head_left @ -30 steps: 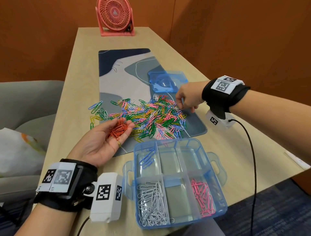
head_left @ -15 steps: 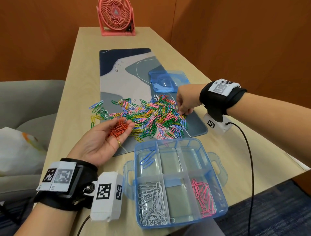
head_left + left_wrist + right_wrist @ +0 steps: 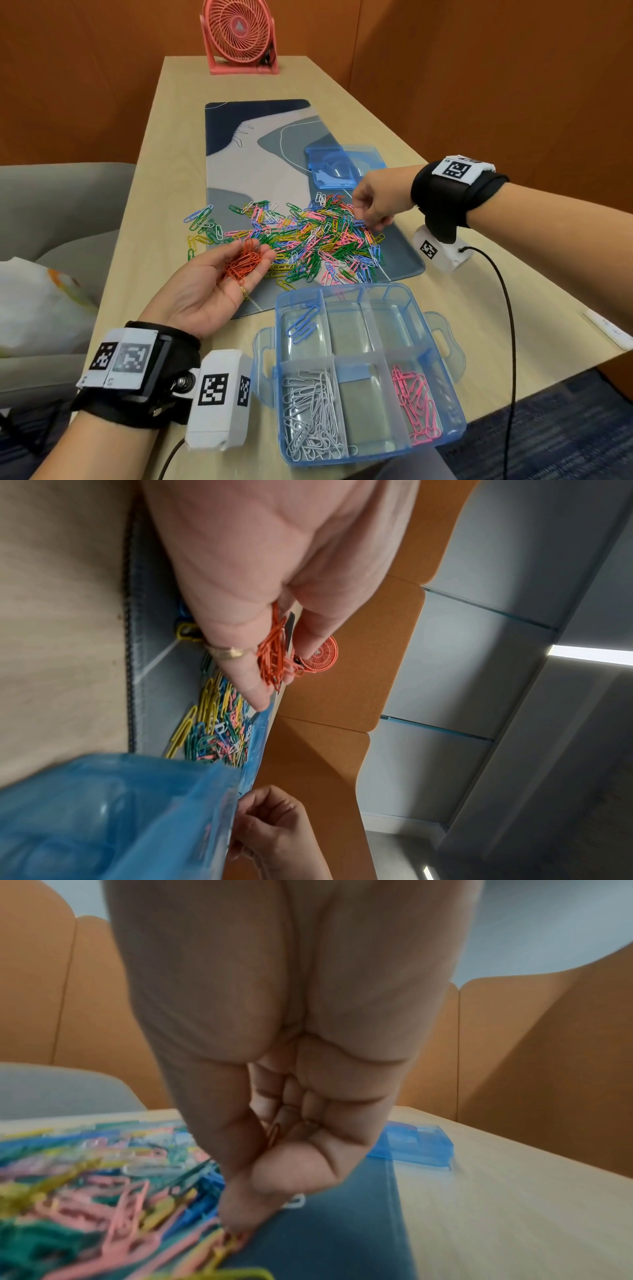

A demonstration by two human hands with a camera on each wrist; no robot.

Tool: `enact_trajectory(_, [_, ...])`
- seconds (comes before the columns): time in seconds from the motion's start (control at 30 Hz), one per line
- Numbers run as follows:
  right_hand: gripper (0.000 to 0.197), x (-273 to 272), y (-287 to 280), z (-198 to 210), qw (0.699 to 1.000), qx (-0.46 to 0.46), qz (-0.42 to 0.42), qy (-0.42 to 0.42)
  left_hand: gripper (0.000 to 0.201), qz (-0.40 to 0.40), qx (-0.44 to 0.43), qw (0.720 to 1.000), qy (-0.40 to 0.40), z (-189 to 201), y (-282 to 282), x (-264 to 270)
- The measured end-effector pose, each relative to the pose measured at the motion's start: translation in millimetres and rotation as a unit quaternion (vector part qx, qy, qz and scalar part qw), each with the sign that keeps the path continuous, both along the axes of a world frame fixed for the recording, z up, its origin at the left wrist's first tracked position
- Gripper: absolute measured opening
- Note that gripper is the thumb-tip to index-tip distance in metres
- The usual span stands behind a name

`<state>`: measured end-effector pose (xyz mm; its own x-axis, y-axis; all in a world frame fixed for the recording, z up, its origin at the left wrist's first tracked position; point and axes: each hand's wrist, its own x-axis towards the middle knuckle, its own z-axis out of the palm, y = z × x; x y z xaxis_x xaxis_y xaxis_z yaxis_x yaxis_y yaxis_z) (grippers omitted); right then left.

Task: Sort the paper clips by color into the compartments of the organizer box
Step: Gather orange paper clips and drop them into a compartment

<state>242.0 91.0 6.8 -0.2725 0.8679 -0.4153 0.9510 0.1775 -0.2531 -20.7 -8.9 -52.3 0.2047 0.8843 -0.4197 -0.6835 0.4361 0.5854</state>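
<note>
The organizer box (image 3: 359,370) is the landmark: a clear blue, lidless box standing on the wooden table (image 3: 147,192) at its near edge. Its near left compartment holds white paper clips (image 3: 313,416), its near right compartment pink paper clips (image 3: 412,407), and its far left compartment a few blue paper clips (image 3: 303,322); the other compartments show only clear plastic. Just beyond the box, on a blue and grey desk mat (image 3: 260,150), lies the mixed pile of paper clips (image 3: 301,236) in green, yellow, pink, blue and white. To the left of the box the left hand (image 3: 219,284) is turned palm up, its fingers gently cupped and close together, cradling a bunch of orange paper clips (image 3: 245,262) on the fingers; the left wrist view shows the same bunch (image 3: 274,653) lying between the thumb and the fingers, with a ring on one finger. Beyond the box's far right corner the right hand (image 3: 375,204) reaches down to the right edge of the pile, fingers curled in and fingertips (image 3: 240,1218) bunched together touching the clips; an orange clip seems tucked inside the curled fingers in the right wrist view, though the blur leaves that unsure. Farther from the box, past the pile, the blue lid (image 3: 342,166) lies flat on the mat, and a pink fan (image 3: 239,36) stands at the table's far end.
</note>
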Motion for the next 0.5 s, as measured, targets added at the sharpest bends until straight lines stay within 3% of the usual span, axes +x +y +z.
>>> enact_trajectory(0.13, [0.016, -4.6, 2.0, 4.2, 0.998, -0.010, 0.003, 0.057, 0.021, 0.001, 0.003, 1.000, -0.004, 0.6, 0.0, 0.2])
enact_trajectory(0.33, [0.022, -8.3, 3.1, 3.2, 0.994, 0.040, 0.000, -0.105, 0.021, 0.000, 0.008, 1.000, -0.011, 0.8, 0.0, 0.0])
enact_trajectory(0.4, [0.008, -8.9, 2.2, 0.7, 0.991, 0.045, -0.008, -0.125, 0.020, -0.002, 0.009, 1.000, -0.013, 0.7, 0.1, -0.1])
enact_trajectory(0.5, [0.019, -8.6, 3.3, -3.5, 0.989, 0.046, -0.006, -0.139, 0.020, -0.006, 0.010, 1.000, -0.013, -0.3, 0.6, -0.7])
